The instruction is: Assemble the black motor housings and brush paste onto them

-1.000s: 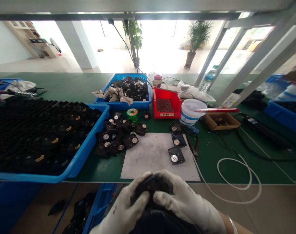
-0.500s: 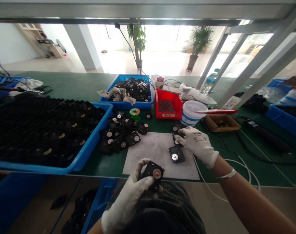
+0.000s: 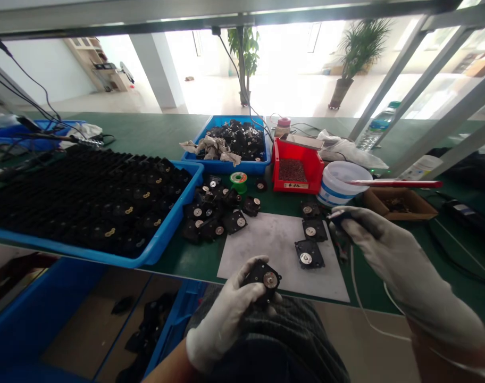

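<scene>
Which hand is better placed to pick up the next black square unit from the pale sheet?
Probably the right hand: gloved, it hovers beside a black square unit on the pale sheet, while the gloved left hand is busy gripping another black square unit.

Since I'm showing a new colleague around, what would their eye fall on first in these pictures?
The blue tray at the left catches the eye first, packed with rows of black parts. The bright red bin of small brown pieces stands out at the back of the bench. Nearest the camera, the white-gloved left hand holds a square black part with a metal centre, and the gloved right hand is raised beside the pale mat.
</scene>
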{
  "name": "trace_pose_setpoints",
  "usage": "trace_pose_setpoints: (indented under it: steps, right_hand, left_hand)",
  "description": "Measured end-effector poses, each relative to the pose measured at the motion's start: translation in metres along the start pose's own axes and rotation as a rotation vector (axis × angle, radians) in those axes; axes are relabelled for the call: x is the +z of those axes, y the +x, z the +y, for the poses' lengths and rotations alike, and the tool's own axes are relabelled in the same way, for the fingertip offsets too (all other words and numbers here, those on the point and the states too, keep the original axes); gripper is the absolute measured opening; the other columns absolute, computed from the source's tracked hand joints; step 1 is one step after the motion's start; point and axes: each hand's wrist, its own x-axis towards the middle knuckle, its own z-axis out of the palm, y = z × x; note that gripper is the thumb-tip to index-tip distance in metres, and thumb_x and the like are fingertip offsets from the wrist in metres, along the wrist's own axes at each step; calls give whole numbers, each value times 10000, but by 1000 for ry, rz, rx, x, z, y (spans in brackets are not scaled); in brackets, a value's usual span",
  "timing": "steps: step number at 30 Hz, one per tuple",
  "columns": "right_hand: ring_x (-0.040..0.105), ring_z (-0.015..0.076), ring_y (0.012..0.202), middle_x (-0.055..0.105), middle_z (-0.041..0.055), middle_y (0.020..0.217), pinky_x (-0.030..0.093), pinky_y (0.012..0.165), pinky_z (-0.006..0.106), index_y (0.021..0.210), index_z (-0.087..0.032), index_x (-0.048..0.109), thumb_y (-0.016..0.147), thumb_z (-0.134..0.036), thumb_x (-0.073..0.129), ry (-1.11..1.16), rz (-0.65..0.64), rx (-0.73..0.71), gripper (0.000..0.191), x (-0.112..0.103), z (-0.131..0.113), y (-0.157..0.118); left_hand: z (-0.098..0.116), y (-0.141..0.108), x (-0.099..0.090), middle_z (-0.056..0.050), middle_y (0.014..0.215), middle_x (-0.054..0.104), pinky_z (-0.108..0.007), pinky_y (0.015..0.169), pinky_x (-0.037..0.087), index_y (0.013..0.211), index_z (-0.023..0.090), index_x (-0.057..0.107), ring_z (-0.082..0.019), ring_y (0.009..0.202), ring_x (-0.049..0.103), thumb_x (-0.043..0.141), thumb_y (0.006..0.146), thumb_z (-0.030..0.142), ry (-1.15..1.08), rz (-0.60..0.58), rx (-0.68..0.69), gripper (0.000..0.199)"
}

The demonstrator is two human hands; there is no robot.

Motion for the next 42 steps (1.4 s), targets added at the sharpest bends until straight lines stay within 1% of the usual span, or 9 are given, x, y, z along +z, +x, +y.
trace_pose_setpoints:
  steps: [2, 3, 6, 9, 12, 20, 25, 40, 42]
  right_hand:
    - [718, 274, 895, 750, 96, 1096, 613, 766, 348, 1188, -240, 721, 973, -595, 655, 393, -124, 43, 420, 3, -2, -31]
    - [707, 257, 853, 745, 99, 1069, 607, 734, 324, 1192, -238, 732, 973, -629, 669, 480, -209, 86, 453, 8, -3, -46]
    - [645, 197, 708, 699, 46, 860, 568, 664, 273, 1155, -231, 744, 1012, -649, 620, 527, -374, 119, 459, 36, -9, -81]
    - [651, 189, 762, 687, 25, 863, 539, 703, 263, 1099, -226, 699, 1071, -527, 543, 514, -411, 165, 340, 58, -19, -95]
    - [648, 193, 776, 682, 16, 839, 515, 697, 263, 1021, -215, 670, 1035, -454, 579, 522, -419, 179, 256, 65, -27, -94]
    - [651, 189, 816, 685, 11, 884, 508, 727, 266, 1010, -213, 647, 1043, -389, 538, 562, -535, 127, 210, 64, -27, -91]
    - [653, 193, 829, 682, 10, 890, 510, 742, 275, 1008, -216, 638, 1052, -387, 536, 553, -508, 138, 205, 67, -23, -93]
    - [634, 187, 837, 672, -1, 882, 502, 770, 281, 1004, -230, 652, 1056, -361, 545, 523, -502, 137, 176, 71, -22, -94]
    - [643, 193, 851, 679, 9, 896, 511, 781, 283, 988, -226, 658, 1043, -388, 588, 561, -501, 155, 185, 70, -23, -94]
  left_hand:
    - [-1, 3, 2, -58, 966, 725, -245, 666, 528, 1457, 203, 468, -144, 699, 695, 735, 850, 304, 0, 12, 10, 671]
    - [-3, 5, 2, -49, 944, 717, -237, 644, 521, 1429, 195, 488, -138, 680, 680, 743, 834, 304, 9, 16, 13, 657]
    - [-10, 7, 2, -43, 944, 707, -225, 599, 503, 1375, 202, 540, -156, 707, 668, 768, 807, 328, 69, 28, 35, 625]
    - [-15, 6, -2, -79, 1136, 712, -270, 732, 560, 1333, 211, 615, -231, 929, 700, 806, 780, 382, 186, 68, 114, 610]
    - [-17, 3, -6, -91, 1198, 708, -310, 871, 564, 1313, 198, 652, -276, 1060, 677, 816, 768, 402, 289, 80, 176, 605]
    - [-14, -4, -2, -79, 1127, 697, -258, 694, 551, 1314, 190, 651, -212, 860, 657, 787, 768, 409, 369, 75, 159, 604]
    - [-11, -7, 2, -67, 1075, 678, -218, 531, 503, 1321, 199, 631, -143, 665, 595, 775, 752, 440, 369, 70, 105, 634]
    - [-7, -6, 6, -34, 930, 660, -217, 481, 489, 1285, 175, 621, -125, 585, 551, 762, 748, 421, 414, 108, 79, 607]
    - [-8, -4, 5, -49, 981, 680, -224, 523, 517, 1278, 178, 638, -143, 639, 594, 783, 751, 401, 391, 105, 103, 590]
